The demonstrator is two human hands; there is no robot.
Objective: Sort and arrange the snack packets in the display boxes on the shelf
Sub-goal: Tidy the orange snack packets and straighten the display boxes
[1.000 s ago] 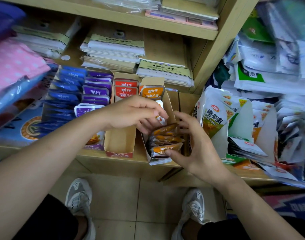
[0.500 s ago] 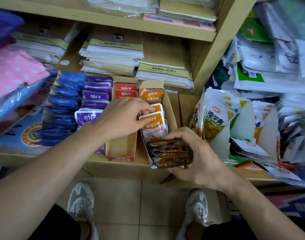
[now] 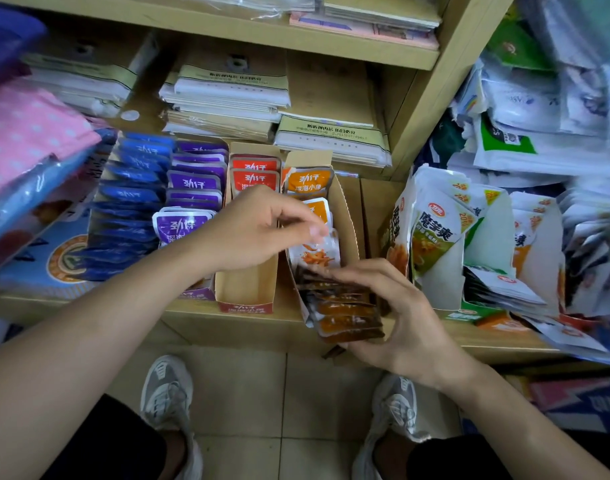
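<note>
**Pale wooden shelving over a tiled floor**

On my feed I look down at a light wooden shelf, its front edge running across the middle of the view. An upper board of the same wood crosses the top, and a slanting upright panel divides this bay from the next one on the right. The back panel is plain brown and sits in shade under the upper board, with flat paper bundles stacked against it. Below the shelf I see the floor, pale beige tiles with thin dark joints. The light is soft and even, dimmer toward the back of the bay
</note>
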